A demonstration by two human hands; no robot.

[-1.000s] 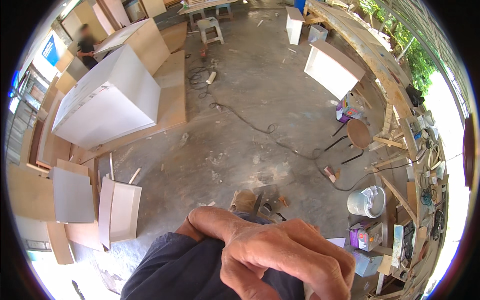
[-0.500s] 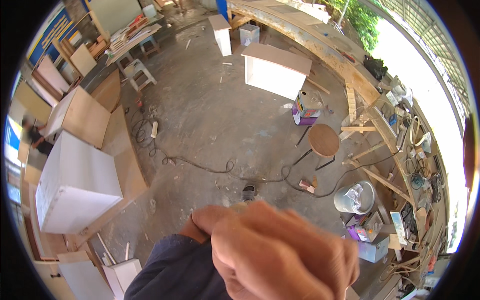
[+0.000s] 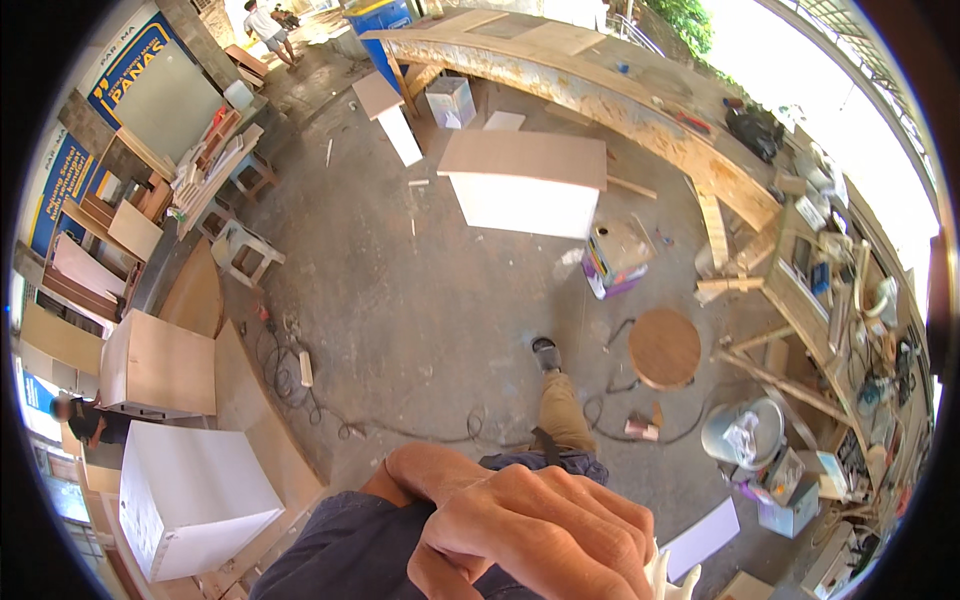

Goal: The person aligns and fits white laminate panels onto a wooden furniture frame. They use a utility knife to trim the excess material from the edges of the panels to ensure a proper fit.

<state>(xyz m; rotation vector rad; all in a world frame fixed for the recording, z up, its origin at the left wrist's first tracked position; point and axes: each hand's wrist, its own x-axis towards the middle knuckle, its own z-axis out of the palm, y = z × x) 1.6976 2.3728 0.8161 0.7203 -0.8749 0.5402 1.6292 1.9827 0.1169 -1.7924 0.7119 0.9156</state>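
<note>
"Fingers [image 3: 605, 535] of the left hand [image 3: 525, 525] curl inward, on the wearer's side of the round stool [image 3: 664, 348] and left of it. Do they grip anything?"

"Can't tell; the back of the hand hides their undersides. Something white and finger-like [image 3: 661, 580] shows right at their tips, nearer the wearer than the stool and only partly visible."

"And around the stool?"

"Beyond it, a square metal can [image 3: 625, 243]; just left, a shod foot [image 3: 545, 347]; rightward and nearer the wearer, a bucket [image 3: 742, 433]. A flat white panel [image 3: 708, 538] lies on its near side."
</note>
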